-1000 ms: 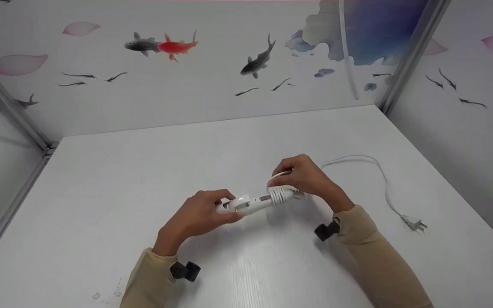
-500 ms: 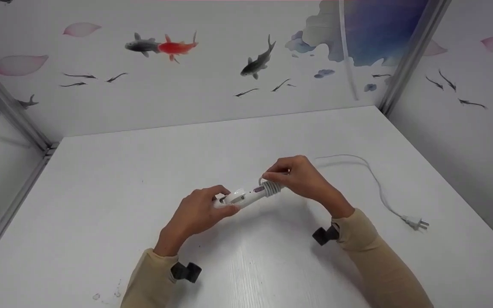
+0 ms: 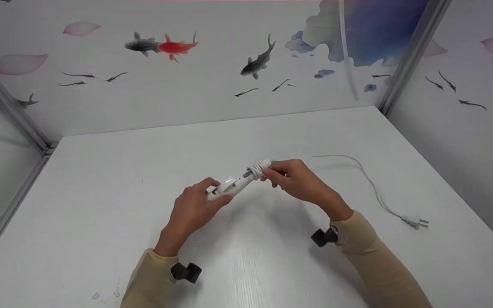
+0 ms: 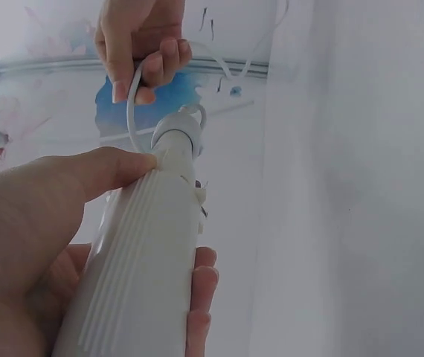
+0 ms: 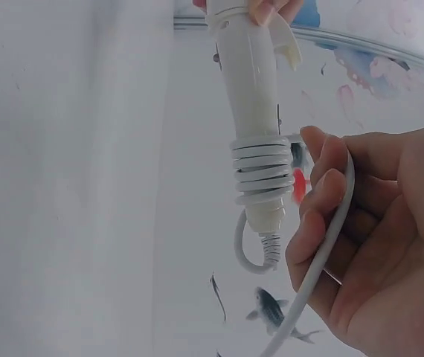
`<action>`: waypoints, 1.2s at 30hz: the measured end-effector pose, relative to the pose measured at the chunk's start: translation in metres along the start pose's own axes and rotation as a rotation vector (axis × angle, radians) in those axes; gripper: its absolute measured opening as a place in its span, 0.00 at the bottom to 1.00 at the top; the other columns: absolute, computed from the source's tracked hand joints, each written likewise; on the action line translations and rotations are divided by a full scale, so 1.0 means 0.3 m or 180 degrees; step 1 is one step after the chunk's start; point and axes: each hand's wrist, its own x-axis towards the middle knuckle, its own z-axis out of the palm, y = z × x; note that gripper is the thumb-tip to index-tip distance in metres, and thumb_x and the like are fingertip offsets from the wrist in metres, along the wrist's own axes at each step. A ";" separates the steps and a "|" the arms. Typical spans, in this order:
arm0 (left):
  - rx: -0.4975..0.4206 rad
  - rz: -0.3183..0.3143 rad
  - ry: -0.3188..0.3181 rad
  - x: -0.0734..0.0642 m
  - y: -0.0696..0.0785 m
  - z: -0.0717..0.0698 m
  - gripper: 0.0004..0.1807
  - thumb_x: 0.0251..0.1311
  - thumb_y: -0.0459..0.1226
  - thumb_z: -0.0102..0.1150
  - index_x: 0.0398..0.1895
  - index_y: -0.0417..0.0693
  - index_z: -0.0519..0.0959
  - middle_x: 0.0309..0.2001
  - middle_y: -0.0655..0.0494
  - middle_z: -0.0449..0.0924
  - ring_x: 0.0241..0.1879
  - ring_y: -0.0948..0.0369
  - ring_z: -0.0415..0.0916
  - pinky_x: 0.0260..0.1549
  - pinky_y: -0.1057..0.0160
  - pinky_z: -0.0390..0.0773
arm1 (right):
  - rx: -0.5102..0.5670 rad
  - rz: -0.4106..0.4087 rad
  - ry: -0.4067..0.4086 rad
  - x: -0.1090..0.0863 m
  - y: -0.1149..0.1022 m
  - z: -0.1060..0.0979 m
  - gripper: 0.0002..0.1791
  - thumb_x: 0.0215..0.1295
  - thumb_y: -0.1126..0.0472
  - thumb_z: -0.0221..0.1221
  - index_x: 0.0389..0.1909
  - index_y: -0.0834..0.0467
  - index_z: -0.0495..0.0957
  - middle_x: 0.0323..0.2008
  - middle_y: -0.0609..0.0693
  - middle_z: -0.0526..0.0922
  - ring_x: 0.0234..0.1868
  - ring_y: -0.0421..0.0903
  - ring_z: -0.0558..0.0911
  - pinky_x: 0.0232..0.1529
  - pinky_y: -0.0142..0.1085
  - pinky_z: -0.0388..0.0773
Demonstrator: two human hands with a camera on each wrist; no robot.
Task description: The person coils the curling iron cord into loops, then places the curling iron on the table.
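Note:
My left hand [image 3: 193,208] grips a white hair curling iron [image 3: 240,185] by its thick end, thumb along the ribbed side of the body [image 4: 141,260]. The iron is tilted, its handle end up towards the right, held over the table. Several turns of white power cord [image 5: 262,175] lie round the handle, close to the strain relief. In the right wrist view the free cord runs between the thumb and curled fingers of my right hand [image 3: 302,182], which pinches it beside the coils. A lever [image 5: 285,44] sticks out from the iron's side.
The rest of the cord [image 3: 368,179] trails over the white table [image 3: 101,192] to a two-pin plug [image 3: 412,221] on the right. Fish-patterned panels [image 3: 212,85] close in the table at the back and sides.
The iron's handle end has risen and swung away, tilting it more steeply. My right hand has carried the cord from the far side round to the near side of the handle.

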 end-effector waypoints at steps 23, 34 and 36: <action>-0.0257 -0.0151 -0.0065 0.006 0.001 -0.018 0.26 0.60 0.54 0.64 0.57 0.53 0.80 0.47 0.47 0.85 0.33 0.58 0.76 0.27 0.64 0.72 | -0.0139 0.0135 -0.0798 0.046 0.134 0.022 0.17 0.76 0.55 0.53 0.53 0.63 0.82 0.40 0.53 0.88 0.46 0.47 0.84 0.54 0.48 0.78; -0.0315 0.0015 -0.0122 0.002 0.003 -0.009 0.23 0.61 0.53 0.65 0.56 0.55 0.80 0.41 0.51 0.84 0.33 0.59 0.75 0.28 0.64 0.72 | -0.0410 0.0721 -0.0708 0.054 0.167 0.026 0.18 0.69 0.44 0.61 0.41 0.55 0.86 0.35 0.50 0.86 0.36 0.44 0.79 0.39 0.36 0.74; -0.0309 0.0051 -0.0146 0.002 0.004 -0.003 0.23 0.60 0.53 0.65 0.56 0.56 0.80 0.41 0.51 0.84 0.33 0.59 0.75 0.29 0.64 0.72 | -0.0444 0.0705 -0.0807 0.053 0.169 0.027 0.18 0.70 0.45 0.59 0.40 0.56 0.86 0.33 0.50 0.85 0.35 0.44 0.79 0.38 0.36 0.75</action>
